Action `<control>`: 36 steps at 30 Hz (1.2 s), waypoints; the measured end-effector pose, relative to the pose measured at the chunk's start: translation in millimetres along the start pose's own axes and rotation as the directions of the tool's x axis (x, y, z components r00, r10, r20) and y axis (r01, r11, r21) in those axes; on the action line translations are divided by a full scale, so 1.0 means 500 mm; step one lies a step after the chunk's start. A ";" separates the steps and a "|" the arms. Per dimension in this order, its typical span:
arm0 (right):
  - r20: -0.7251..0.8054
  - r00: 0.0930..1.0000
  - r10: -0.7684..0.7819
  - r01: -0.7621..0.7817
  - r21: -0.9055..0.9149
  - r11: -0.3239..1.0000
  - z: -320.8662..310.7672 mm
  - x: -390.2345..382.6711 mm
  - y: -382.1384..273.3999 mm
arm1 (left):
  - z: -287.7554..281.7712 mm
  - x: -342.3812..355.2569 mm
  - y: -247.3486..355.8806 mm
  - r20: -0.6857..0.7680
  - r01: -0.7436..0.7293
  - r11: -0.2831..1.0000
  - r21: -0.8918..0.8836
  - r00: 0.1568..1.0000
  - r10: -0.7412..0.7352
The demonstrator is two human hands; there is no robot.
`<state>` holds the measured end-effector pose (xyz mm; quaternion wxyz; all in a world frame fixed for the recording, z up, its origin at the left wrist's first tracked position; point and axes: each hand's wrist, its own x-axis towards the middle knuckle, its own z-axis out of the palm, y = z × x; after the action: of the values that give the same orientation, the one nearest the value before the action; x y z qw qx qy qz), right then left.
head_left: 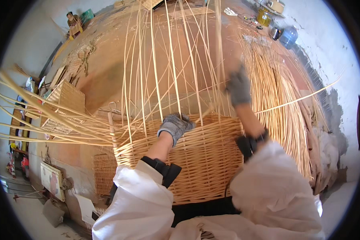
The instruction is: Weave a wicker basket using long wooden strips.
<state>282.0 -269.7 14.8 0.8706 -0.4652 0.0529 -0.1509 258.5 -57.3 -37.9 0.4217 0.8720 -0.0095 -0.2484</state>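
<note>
A half-woven wicker basket point(196, 160) stands close in front of me, with tall pale stakes point(153, 60) rising from its far edge and more rods point(60, 120) fanning out to the left. In a grey glove, my left hand point(175, 126) is closed over the top of the weave at the foot of a stake. My right hand point(239, 86), gloved too, is raised beyond the basket's right corner beside an upright rod. Motion smears its fingers, so whether it grips that rod is unclear. One long rod point(300, 98) sticks out to the right past my right wrist.
A thick bundle of willow rods point(276, 108) lies along the right side. At left are a finished wicker basket point(70, 98) and a flat woven panel point(104, 174). A large blue water bottle point(289, 37) stands by the right wall. Another person point(73, 22) sits far left.
</note>
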 end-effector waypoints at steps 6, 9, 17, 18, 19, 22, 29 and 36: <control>-0.096 0.995 0.025 -0.015 0.098 0.995 -0.052 -0.135 -0.084 | 0.038 -0.001 0.120 0.017 0.173 0.909 0.380 0.981 -0.193; 0.103 0.974 -0.203 0.226 -0.345 0.911 0.055 -0.150 -0.086 | 0.018 0.039 0.037 0.042 0.152 0.948 0.278 0.985 -0.170; -0.249 0.959 0.135 -0.204 -0.281 0.938 -0.202 -0.074 -0.163 | 0.129 -0.045 0.173 -0.219 -0.333 0.925 0.183 0.904 0.368; -0.210 0.962 0.177 -0.242 -0.344 0.907 -0.202 -0.073 -0.173 | 0.143 -0.051 0.174 -0.212 -0.339 0.926 0.166 0.905 0.369; -0.210 0.963 0.171 -0.238 -0.356 0.904 -0.187 -0.060 -0.184 | 0.152 -0.056 0.180 -0.001 -0.365 0.855 0.369 0.919 0.393; -0.075 0.982 0.175 -0.132 -0.930 0.342 -0.077 0.011 -0.171 | 0.131 -0.088 0.204 0.162 -0.324 0.763 0.560 0.945 0.283; 0.482 0.821 0.305 0.489 -0.870 0.061 -0.205 0.131 -0.104 | 0.171 -0.062 0.186 0.017 -0.239 0.806 0.541 0.962 0.274; -0.341 0.723 0.601 -0.569 0.200 0.798 -0.358 -0.020 -0.103 | 0.233 -0.072 0.159 -0.237 -0.354 0.711 0.607 0.773 0.588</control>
<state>219.8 -435.4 -43.6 0.8635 -0.3494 0.3615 0.0406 191.0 -185.5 -24.4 0.2062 0.9515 -0.2158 0.0742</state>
